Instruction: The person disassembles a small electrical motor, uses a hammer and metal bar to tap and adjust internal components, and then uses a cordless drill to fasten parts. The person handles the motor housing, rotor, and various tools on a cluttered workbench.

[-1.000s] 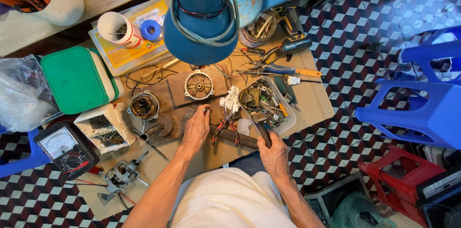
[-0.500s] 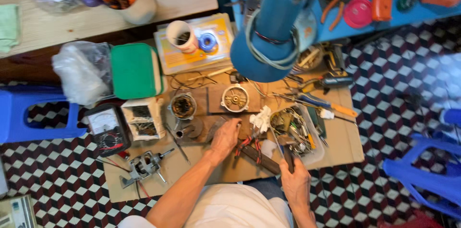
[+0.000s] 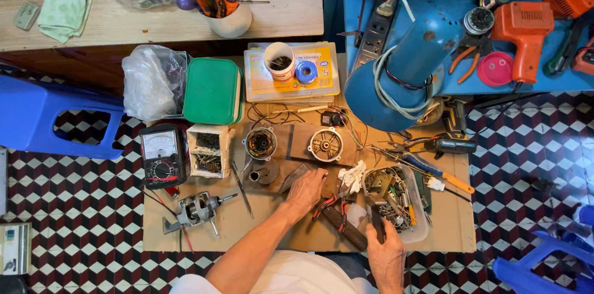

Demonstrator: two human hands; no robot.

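My left hand [image 3: 306, 190] lies flat, fingers spread, on a wooden block [image 3: 328, 185] at the middle of the cardboard work board [image 3: 260, 226]. Its fingertips touch a grey metal piece [image 3: 292, 176]. Red-handled pliers [image 3: 331, 205] lie just right of it, beside a white rag [image 3: 353, 176]. My right hand [image 3: 385, 252] is closed on a dark tool handle [image 3: 375, 212] that points up at a clear tray of small parts [image 3: 413, 220]. A round motor end cap [image 3: 325, 144] sits on a wood slab above my left hand.
A stator [image 3: 260, 143], a rotor with shaft [image 3: 198, 209], a multimeter [image 3: 162, 158], a box of screws [image 3: 208, 150] and a green-lidded box [image 3: 212, 91] lie to the left. A blue lamp [image 3: 402, 71] overhangs the right. Blue stools [image 3: 55, 117] stand on the tiled floor.
The camera view has shifted, so the board now sits lower and the benches behind show more. Both hands stay at the same spot on the board, the right still gripping the tool.
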